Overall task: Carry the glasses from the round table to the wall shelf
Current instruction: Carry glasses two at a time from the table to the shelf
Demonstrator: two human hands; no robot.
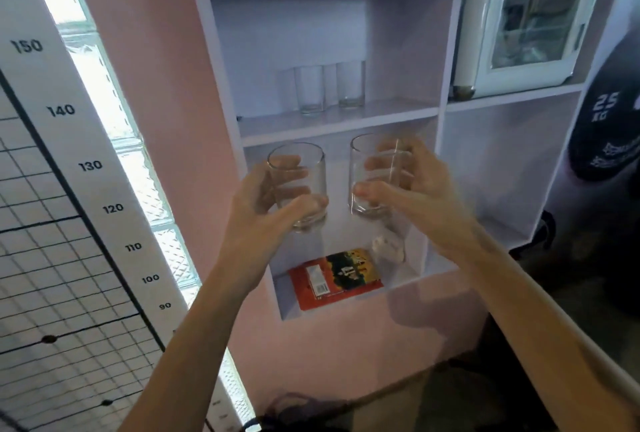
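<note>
I hold a clear glass in each hand, both upright, in front of the white wall shelf (339, 122). My left hand (256, 210) wraps the left glass (298, 168). My right hand (415, 189) grips the right glass (375, 168), fingers round its far side. Both glasses hover just below the middle shelf board. On that board stand two more clear glasses, one (309, 89) on the left and one (350, 83) beside it on the right.
A red and yellow book (336, 277) and a pale crumpled object (389, 246) lie in the lower compartment. A small glass-door cabinet (526, 16) fills the upper right compartment. A height chart (69, 189) and glass blocks (138, 172) are left. A dark weight plate (609, 127) is right.
</note>
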